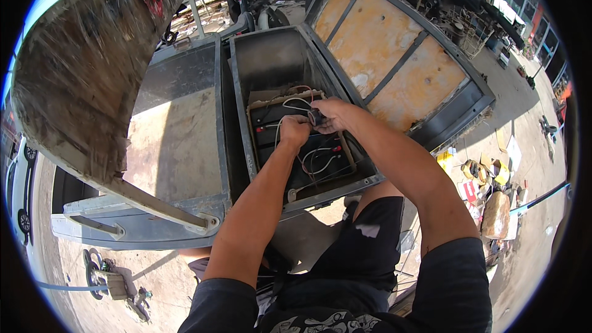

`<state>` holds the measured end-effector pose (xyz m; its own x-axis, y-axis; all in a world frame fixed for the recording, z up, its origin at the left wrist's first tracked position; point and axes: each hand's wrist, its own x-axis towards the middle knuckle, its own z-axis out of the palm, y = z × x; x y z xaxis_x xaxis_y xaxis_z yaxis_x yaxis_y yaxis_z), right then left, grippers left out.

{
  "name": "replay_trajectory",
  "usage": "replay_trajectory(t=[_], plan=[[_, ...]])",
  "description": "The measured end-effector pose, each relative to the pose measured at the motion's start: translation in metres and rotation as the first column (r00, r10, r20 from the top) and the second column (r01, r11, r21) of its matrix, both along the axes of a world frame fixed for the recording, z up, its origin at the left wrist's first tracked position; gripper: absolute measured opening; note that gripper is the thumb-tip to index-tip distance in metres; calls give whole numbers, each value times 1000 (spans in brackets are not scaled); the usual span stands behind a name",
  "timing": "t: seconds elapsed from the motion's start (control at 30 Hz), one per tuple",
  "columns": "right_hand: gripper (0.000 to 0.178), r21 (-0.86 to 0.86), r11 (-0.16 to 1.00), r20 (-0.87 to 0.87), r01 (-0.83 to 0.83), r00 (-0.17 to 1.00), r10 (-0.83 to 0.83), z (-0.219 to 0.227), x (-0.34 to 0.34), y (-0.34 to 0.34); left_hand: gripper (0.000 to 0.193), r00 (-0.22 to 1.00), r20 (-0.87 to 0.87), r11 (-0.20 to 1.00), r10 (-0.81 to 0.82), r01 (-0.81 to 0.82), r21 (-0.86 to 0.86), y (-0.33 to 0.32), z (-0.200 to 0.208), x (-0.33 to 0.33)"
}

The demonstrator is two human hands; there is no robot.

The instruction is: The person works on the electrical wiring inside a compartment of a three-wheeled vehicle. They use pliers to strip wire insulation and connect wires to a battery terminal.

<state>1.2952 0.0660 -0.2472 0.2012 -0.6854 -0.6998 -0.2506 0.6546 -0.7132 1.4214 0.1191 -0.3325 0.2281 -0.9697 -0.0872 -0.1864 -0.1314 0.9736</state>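
My left hand is closed, its fingertips pinched close to the right hand; what they grip is hidden. My right hand is closed round a small dark object whose kind I cannot make out. Both hands meet over an open metal box. Inside it, black batteries sit within a rough brown cardboard liner. A pale cable loops up beside my hands. Nearer to me, a red terminal and more pale and reddish wires show on the batteries.
The box's lid, lined with yellow foam, leans open at right. At left, a worn curved panel rises over a grey metal bed with a handrail. Scrap and packaging lie on the ground at right.
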Motion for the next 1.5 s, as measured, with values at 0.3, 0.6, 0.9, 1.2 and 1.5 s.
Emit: replay_trajectory(t=[0.3,0.6,0.9,1.2,1.5], plan=[[5,-131,991,64,-2,998,11,-10,-7,-11,12,933,-294,947,209,-117,299,8,35,0],[22,-454,685,-610,-570,759,226,-28,-5,-8,11,904,-376,932,203,-60,357,9,29,2],[19,-370,743,-591,-559,758,276,-10,-2,1,16,987,-133,943,91,-42,330,7,19,2],[32,-365,768,-666,-526,724,180,-15,1,0,29,914,393,990,106,-58,-132,26,36,-11],[18,-411,721,-601,-557,761,245,-46,-6,-23,19,865,502,999,-13,27,-21,26,36,-12]])
